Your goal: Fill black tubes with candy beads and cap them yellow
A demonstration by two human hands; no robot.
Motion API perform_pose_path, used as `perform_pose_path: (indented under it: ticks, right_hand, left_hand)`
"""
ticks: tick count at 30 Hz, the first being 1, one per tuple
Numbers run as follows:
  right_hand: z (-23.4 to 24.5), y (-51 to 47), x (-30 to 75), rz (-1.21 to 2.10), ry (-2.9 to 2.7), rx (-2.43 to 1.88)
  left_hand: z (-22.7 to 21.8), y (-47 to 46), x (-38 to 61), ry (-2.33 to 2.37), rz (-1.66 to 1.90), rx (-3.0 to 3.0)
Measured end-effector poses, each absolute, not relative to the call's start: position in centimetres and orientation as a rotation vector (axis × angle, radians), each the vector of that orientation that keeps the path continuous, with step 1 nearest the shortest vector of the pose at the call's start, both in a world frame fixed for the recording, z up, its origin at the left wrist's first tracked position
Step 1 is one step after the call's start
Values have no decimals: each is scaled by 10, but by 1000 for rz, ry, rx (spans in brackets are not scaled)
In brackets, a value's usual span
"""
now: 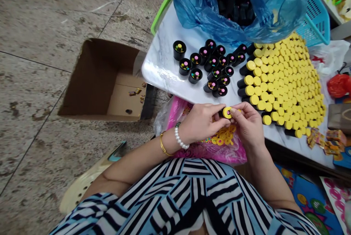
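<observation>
My left hand [201,121] is closed around a small black cup, mostly hidden by the fingers. A yellow ring-shaped lid [227,112] with a pink centre sits at the cup's mouth. My right hand [250,123] pinches the lid's right edge between thumb and fingers; a bit of yellow also shows among its fingers. Below both hands, a pink basket [236,154] holds loose yellow rings [223,136] and small coloured beads. Beyond my left hand, several open black cups [216,72] with coloured bits and pink or yellow pegs stand on the white table [161,70].
Many black cups with yellow lids [290,85] stand packed together on the right. A blue plastic bag [197,8] of black cups lies at the back, near a light-blue basket [318,19]. An open cardboard box [93,78] sits on the floor at left. Small wrapped pieces [334,141] lie at right.
</observation>
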State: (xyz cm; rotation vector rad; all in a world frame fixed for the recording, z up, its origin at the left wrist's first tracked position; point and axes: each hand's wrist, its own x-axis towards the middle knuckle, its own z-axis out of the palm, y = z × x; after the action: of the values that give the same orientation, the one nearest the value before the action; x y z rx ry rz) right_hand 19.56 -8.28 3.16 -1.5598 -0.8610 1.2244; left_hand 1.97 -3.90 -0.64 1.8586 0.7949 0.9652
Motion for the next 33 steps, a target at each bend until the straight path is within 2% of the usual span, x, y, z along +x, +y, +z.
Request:
perform_pose_path:
  ticks: [11,18,23,26,33]
  right_hand:
    - [28,-87,195,1227,-1027,-1568]
    - [29,-84,201,1275,-1069,-1526]
    - [21,-83,195,1209,-1071,-1494]
    - [20,-86,195,1217,-1076,-1492]
    - [12,-102,209,1285,-700,-1265]
  left_hand:
    - [-20,-50,33,794,1009,1586]
    - [2,-43,33,692,546,982]
    - [5,-47,48,832,661,954]
    - [8,-45,48,807,593,935]
    - [17,-35,41,800,445,899]
